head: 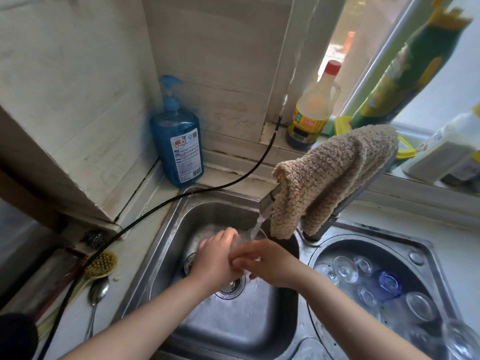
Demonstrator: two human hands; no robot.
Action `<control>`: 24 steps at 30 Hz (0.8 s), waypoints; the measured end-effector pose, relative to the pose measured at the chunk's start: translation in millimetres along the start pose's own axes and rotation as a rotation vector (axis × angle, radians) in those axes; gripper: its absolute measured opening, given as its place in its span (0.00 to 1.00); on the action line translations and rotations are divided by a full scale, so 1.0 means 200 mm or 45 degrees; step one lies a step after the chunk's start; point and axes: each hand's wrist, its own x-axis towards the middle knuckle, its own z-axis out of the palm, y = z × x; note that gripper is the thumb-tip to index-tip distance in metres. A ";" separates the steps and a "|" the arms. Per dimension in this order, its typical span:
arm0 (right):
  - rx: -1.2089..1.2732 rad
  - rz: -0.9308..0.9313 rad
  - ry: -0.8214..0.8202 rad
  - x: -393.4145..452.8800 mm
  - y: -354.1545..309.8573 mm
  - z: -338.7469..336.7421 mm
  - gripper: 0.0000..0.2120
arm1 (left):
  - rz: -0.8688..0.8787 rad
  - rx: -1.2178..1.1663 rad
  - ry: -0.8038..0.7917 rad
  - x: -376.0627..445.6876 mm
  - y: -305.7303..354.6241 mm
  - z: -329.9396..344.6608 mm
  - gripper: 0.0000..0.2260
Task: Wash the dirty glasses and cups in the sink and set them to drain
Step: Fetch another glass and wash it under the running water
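Observation:
A clear glass [242, 242] is held over the left sink basin [166, 245] under running water from the tap [267, 203]. My left hand [215, 255] grips the glass from the left side. My right hand [265, 262] holds its lower end, fingers curled against it. Much of the glass is hidden by both hands. In the round right basin [426, 245] lie several clear glasses [345, 268] and a blue glass [389, 281], some upside down.
A beige cloth [332, 178] hangs over the tap. A blue soap bottle [179, 141] stands in the corner. A black cable [155, 206] crosses the counter. A brush [100, 265], spoon [97, 294] and steel scourer [94, 239] lie at left. Bottles [314, 107] stand on the window sill.

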 end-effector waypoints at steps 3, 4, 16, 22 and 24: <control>-0.489 -0.193 0.003 0.00 -0.01 -0.01 0.11 | 0.044 -0.232 -0.150 0.02 -0.02 -0.01 0.35; -0.649 -0.257 0.003 0.00 0.00 -0.02 0.12 | 0.074 -0.323 -0.245 0.03 -0.03 -0.03 0.38; -0.897 -0.029 0.110 0.03 0.02 0.00 0.23 | 0.179 -0.061 -0.075 0.15 0.01 -0.05 0.26; 0.907 0.295 -0.139 0.07 -0.09 -0.01 0.32 | 0.116 -0.148 0.113 0.14 0.01 -0.05 0.23; 0.262 0.135 -0.127 0.05 -0.09 0.02 0.32 | 0.125 -0.131 0.112 0.14 -0.01 -0.06 0.22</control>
